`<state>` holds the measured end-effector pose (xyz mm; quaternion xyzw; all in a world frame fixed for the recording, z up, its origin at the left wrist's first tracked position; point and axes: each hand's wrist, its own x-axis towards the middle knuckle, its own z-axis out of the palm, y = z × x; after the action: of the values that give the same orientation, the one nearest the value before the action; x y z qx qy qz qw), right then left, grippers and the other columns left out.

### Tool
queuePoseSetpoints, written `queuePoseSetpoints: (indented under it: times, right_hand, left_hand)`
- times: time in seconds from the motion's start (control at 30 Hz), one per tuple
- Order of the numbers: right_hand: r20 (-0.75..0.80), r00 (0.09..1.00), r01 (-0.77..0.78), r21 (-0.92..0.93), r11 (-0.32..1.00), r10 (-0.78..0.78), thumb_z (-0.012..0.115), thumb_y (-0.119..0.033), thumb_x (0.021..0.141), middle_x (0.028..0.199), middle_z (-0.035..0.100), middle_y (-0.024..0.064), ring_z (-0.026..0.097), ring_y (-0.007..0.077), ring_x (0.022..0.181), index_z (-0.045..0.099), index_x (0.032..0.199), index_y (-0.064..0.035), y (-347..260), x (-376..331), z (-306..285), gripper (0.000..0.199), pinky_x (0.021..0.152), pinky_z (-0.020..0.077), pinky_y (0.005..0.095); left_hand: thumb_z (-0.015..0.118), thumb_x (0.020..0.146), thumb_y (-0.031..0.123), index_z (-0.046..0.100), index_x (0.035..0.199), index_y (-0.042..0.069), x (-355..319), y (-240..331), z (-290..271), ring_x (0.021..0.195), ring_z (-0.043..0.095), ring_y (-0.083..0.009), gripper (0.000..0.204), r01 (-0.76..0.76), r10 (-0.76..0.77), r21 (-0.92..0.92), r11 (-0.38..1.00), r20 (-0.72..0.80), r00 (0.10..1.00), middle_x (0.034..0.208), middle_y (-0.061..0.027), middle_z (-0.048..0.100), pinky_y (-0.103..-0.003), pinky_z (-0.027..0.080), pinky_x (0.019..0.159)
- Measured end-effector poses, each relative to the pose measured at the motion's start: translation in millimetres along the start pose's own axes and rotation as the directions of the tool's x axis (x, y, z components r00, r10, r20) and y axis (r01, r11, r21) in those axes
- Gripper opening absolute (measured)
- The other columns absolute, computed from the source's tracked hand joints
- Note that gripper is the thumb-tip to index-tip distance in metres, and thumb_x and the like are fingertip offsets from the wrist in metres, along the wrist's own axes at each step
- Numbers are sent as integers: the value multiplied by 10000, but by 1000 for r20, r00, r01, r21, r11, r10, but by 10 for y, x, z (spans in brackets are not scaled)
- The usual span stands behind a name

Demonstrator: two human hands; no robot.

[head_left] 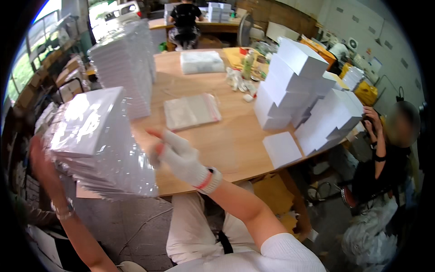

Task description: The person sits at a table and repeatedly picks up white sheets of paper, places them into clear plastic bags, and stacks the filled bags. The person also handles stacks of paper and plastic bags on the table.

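Observation:
A tall stack of flat white packets in clear plastic [97,120] stands at the table's left front edge. My left hand [41,156], bare and smeared by motion, is beside the stack's left side; its fingers cannot be made out. My right hand [181,156] wears a white knit glove with uncovered fingertips. It hovers just right of the stack with its fingers apart, and nothing shows in it. Beyond it lies a pile of clear plastic bags [192,111] with a reddish edge strip.
A taller wrapped stack [124,68] rises behind the first. Stacks of white blocks [290,86] and a single white sheet pile [282,149] occupy the table's right. A carton [290,204] sits below the edge. One person sits right, another at a far table.

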<state>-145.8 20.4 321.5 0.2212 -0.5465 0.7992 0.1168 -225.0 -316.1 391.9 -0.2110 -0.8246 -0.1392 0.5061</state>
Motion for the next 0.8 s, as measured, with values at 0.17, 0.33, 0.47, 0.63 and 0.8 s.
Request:
queuePoseSetpoints:
  times: [0.17, 0.33, 0.47, 0.63, 0.8]
  right_hand:
    - [-396, 882, -322, -903, 285, -257, 569, -64, 786, 813, 596, 118, 582, 266, 701, 577, 894, 12, 121, -1758, -1779, 132, 647, 474, 322]
    - [-407, 830, -519, -814, -262, -382, 625, -47, 662, 1064, 529, 149, 480, 321, 976, 583, 889, 24, -349, -2554, -2526, 241, 818, 422, 391]
    - [-433, 857, -504, -815, -286, -278, 622, -54, 647, 1042, 542, 147, 476, 320, 991, 595, 903, 30, -422, -2625, -2745, 270, 849, 411, 398]
    - [-392, 879, -464, -835, -297, -270, 616, -60, 633, 1024, 548, 152, 480, 333, 996, 595, 845, 31, -432, -2637, -2829, 231, 856, 408, 409]
    - [-330, 907, -399, -873, -281, -261, 618, -58, 630, 1013, 543, 154, 497, 336, 977, 587, 843, 35, -652, -2825, -3060, 235, 836, 419, 424]
  left_hand:
    - [437, 836, 61, 525, 1007, 6, -1138, 1242, -115, 920, 540, -213, 200, 275, -131, -654, -705, 501, 856, 956, -112, 528, -312, 446, 801]
    - [481, 826, 37, 518, 1091, 10, -2218, 3732, 1231, 958, 554, -164, 269, 894, 434, -121, -431, 841, 323, 1103, -113, 539, -304, 451, 842]
    - [400, 782, 13, 500, 1129, -1, -2273, 5154, 1924, 1055, 506, -191, 361, 514, 726, 667, -539, 678, -118, 1120, -87, 545, -318, 401, 906]
    - [382, 731, -9, 433, 1168, -18, -2589, 5729, 2438, 1098, 478, -213, 440, 272, 802, 769, -579, 596, 21, 1214, -104, 483, -341, 402, 894]
    - [384, 737, 29, 411, 1182, -15, -2331, 5687, 2296, 1155, 436, -206, 447, 267, 767, 756, -598, 636, -85, 1285, -110, 421, -366, 363, 928]
